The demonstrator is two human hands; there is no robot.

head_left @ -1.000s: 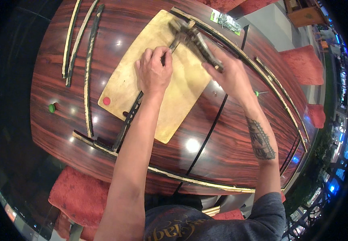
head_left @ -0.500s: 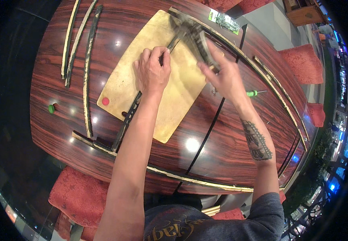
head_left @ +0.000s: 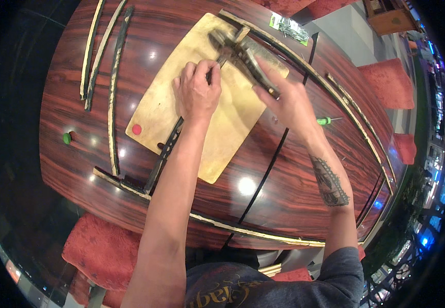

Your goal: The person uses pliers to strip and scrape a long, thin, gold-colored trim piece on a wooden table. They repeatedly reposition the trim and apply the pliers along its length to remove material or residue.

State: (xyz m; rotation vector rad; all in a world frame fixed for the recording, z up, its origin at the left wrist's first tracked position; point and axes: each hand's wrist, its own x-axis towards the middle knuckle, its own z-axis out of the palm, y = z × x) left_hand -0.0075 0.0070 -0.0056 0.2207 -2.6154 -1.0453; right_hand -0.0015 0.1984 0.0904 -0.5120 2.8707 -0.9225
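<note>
A yellowish board (head_left: 233, 118) lies slanted on the glossy table, and across it runs a long dark strip (head_left: 162, 163) with slots along its length. My left hand (head_left: 200, 88) is closed on this strip near its far end, fingers curled, pressing it to the board. In my right hand (head_left: 292, 97) is a dark hammer (head_left: 250, 64), gripped by its handle. The hammer's head, smeared by motion, is at the strip's far end, just beyond my left fingers. Whether it touches the strip cannot be made out.
Several dark-edged pale strips (head_left: 112, 97) lie at the left, along the near edge and at the right. A green-handled screwdriver (head_left: 325, 121) rests right of the board, a packet of metal pieces (head_left: 290, 28) at the back, a green cap (head_left: 67, 137) at left. Red chairs (head_left: 99, 244) surround the table.
The hammer's head has come down and to the left, closer to the strip's end. My left hand keeps its hold on the strip, and the view has shifted slightly.
</note>
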